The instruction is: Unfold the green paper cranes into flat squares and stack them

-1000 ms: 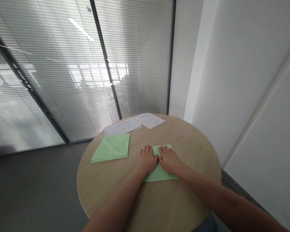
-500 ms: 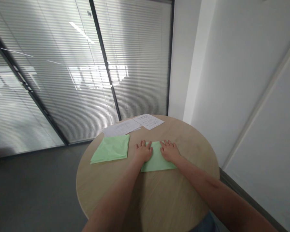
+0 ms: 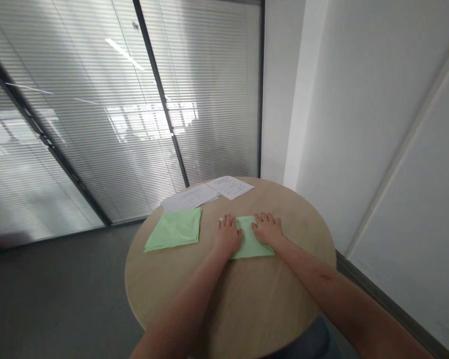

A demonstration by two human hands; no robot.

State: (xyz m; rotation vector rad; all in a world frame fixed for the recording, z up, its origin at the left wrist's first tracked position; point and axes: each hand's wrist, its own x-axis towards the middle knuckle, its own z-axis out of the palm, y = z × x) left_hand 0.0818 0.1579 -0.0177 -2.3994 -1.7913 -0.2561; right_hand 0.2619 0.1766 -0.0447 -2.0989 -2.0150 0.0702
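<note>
A light green folded sheet [image 3: 249, 244], cloth or paper, lies flat on the round wooden table in front of me. My left hand [image 3: 228, 235] rests on its left side, palm down with fingers stretched forward. On its right side lies my right hand [image 3: 267, 229], also palm down, with the fingers somewhat spread. Both hands cover parts of the sheet's side edges. To the left, apart from my hands, is a larger green folded stack [image 3: 175, 229] with several layered edges showing.
White printed sheets of paper [image 3: 230, 187] overlap at the far edge of the round table [image 3: 254, 309]. Beyond the table stands a glass partition with blinds [image 3: 217, 99]. A white wall [image 3: 366, 109] rises on the right, and grey floor [image 3: 60, 294] shows at the left.
Both hands have shifted slightly on the green sheet, the left one forward and to the right over its left side. The view has moved a little; the stack and papers stay put.
</note>
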